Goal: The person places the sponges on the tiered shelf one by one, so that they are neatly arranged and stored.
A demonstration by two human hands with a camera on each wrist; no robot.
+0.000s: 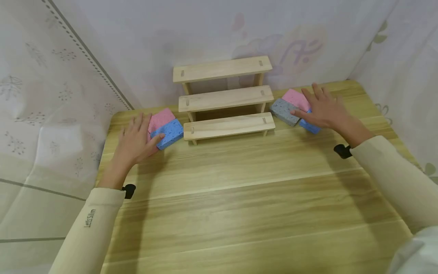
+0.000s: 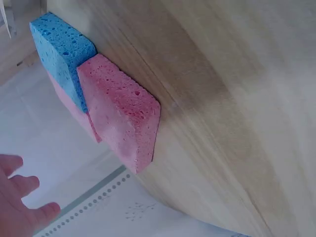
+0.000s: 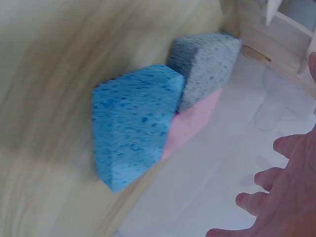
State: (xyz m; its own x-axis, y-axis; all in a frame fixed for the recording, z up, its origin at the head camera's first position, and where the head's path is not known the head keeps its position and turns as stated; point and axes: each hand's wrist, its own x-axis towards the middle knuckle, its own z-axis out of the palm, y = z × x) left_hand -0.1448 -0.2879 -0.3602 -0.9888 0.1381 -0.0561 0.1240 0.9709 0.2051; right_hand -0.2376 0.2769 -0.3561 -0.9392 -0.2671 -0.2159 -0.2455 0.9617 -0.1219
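At the left of the wooden table, a blue sponge (image 1: 170, 134) lies against a pink sponge (image 1: 162, 118). The left wrist view shows a second pink sponge (image 2: 121, 106) beside them. My left hand (image 1: 135, 140) is over this group with fingers spread, apart from the sponges in the left wrist view. On the right lie a grey sponge (image 1: 285, 112), a pink sponge (image 1: 296, 99) and a blue sponge (image 3: 136, 121), touching one another. My right hand (image 1: 326, 108) is above them, fingers spread and holding nothing; it partly hides the blue one in the head view.
Between the two groups stands a three-step wooden rack (image 1: 229, 127) with bare shelves, near the back edge. Patterned white cloth (image 1: 154, 38) hangs behind and at both sides. The wooden tabletop (image 1: 239, 205) stretches towards me.
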